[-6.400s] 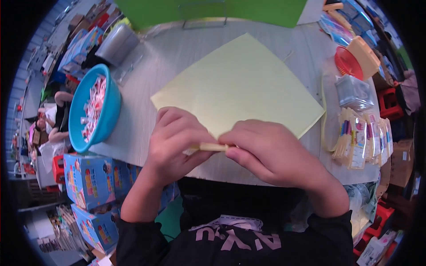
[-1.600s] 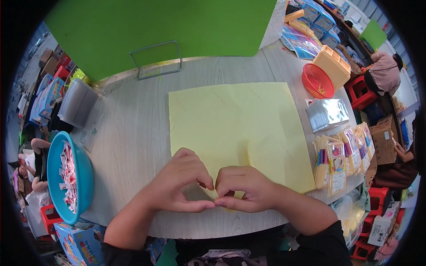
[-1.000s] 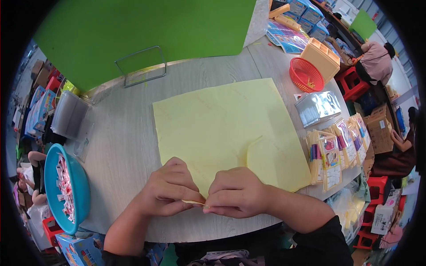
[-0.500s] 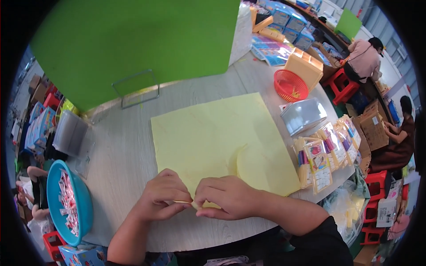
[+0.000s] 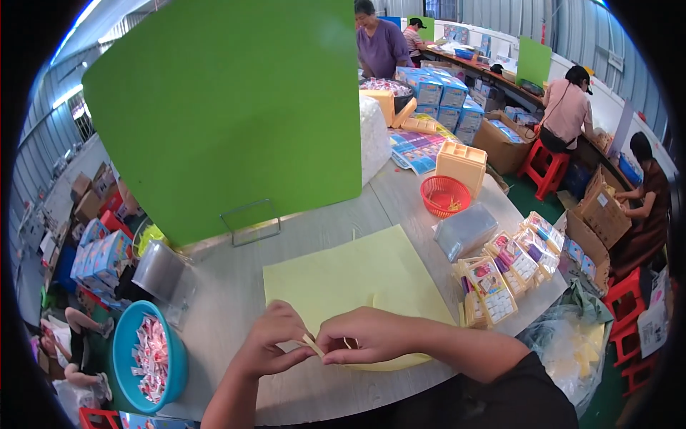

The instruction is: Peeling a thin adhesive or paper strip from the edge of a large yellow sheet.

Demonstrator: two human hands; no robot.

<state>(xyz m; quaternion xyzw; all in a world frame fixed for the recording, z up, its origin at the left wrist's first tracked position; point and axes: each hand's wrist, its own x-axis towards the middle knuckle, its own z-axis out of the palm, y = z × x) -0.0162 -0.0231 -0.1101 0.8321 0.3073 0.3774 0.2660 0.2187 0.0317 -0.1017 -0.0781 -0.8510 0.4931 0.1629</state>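
Note:
Near the front edge of the table, my left hand (image 5: 275, 342) and my right hand (image 5: 375, 334) meet with fingertips pinched together. Between them is a short, thin, pale yellow strip (image 5: 311, 345); its exact kind is hard to make out. Both hands grip it, the left with thumb and forefinger. A bit of yellow edge also shows inside the curled right fingers. Beneath and beyond my hands lies a large yellow sheet (image 5: 343, 268), partly covered by the right hand and forearm. A small curved yellow piece (image 5: 372, 300) rests on it.
A green board (image 5: 229, 121) stands behind a wire stand (image 5: 251, 223). At left is a blue basin (image 5: 181, 361) of small wrapped packets. To the right are a red basket (image 5: 444, 194), a clear plastic stack (image 5: 466, 230) and packaged sets (image 5: 493, 286). Other people work farther off.
The view has tilted upward, so more of the room shows. Both hands remain together, and the yellow strip between their fingertips now shows more plainly, at a slant.

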